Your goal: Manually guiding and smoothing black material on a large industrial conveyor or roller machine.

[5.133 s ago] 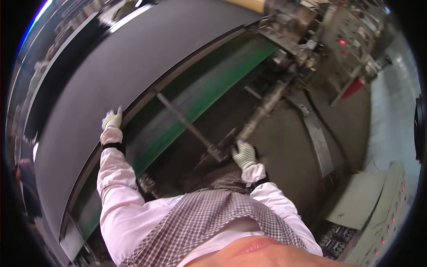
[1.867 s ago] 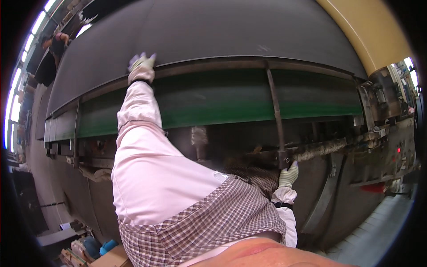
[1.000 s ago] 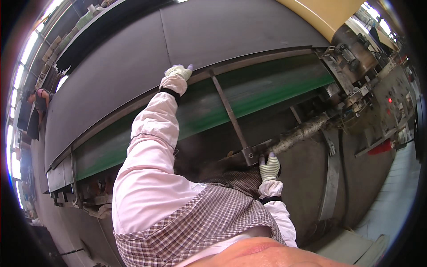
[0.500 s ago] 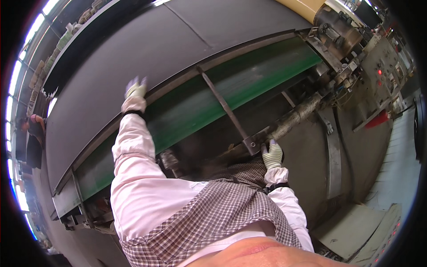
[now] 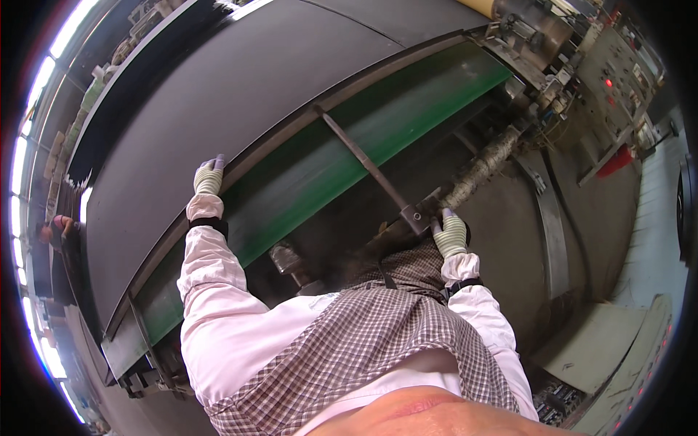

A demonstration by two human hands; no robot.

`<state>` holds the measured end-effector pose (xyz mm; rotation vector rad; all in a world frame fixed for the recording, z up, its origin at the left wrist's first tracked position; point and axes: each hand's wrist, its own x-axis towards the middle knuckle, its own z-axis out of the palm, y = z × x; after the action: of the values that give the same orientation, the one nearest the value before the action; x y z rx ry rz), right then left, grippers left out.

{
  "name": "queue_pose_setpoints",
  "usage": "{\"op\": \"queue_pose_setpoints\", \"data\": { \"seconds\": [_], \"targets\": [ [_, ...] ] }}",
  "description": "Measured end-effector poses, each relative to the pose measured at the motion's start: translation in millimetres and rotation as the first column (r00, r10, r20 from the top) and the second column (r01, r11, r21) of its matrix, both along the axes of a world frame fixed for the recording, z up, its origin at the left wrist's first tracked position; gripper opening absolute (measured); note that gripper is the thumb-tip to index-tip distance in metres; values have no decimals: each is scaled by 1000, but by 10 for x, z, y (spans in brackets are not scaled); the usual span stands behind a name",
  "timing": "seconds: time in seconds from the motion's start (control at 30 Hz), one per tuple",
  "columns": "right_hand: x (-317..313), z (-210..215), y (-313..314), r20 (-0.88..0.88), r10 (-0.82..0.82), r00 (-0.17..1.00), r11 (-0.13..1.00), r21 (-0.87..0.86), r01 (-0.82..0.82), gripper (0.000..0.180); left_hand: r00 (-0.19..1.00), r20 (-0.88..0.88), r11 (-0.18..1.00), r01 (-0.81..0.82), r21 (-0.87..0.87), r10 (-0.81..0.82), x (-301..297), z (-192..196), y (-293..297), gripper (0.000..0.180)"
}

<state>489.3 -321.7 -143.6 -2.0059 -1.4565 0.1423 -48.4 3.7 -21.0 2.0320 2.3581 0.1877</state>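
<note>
My left hand (image 5: 209,176), in a striped pale glove with greyish fingertips, lies on the near edge of a large dark grey sheet (image 5: 240,94). Its fingers are stretched out along the surface. Below that edge runs a green belt (image 5: 349,160), crossed by a slanting metal rod (image 5: 363,161) that ends in a bracket (image 5: 416,216). My right hand (image 5: 451,234), gloved the same way, is closed at the metal bar beside this bracket, near a wrapped roller (image 5: 483,168). Part of its grip is hidden.
At the upper right stands a machine control panel (image 5: 611,91) with a red light. Another person (image 5: 64,236) is at the far left, beside the sheet. A flat strip (image 5: 549,240) hangs at the right, and a pale board (image 5: 592,345) lies at the lower right.
My left hand has drawn back toward me onto the sheet's edge, its fingers closer together. The seam in the sheet has shifted right in view. My right hand stays by the bracket.
</note>
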Motion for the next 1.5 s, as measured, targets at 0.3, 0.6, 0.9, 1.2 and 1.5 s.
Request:
{"op": "queue_pose_setpoints", "data": {
  "seconds": [0.3,0.6,0.9,1.2,1.5],
  "targets": [
    [-18,122,20,-48,-15,999,996,-84,11,24,999,-48,998,-7,62,10,-47,-108,-110,56],
    [0,82,13,-56,10,998,998,-60,-13,25,985,-121,992,128,4,-127,1477,227,136,66],
    [21,90,28,-91,0,996,998,-70,-6,24,964,-89,965,244,-92,-252,2863,378,453,71],
    [15,37,15,-69,-11,998,999,-43,8,20,917,182,928,369,-51,-355,2794,229,618,65],
    [57,-103,24,-71,9,997,1000,-17,-10,23,932,-10,925,-360,-123,362,-156,283,-476,61]
  ]
}}
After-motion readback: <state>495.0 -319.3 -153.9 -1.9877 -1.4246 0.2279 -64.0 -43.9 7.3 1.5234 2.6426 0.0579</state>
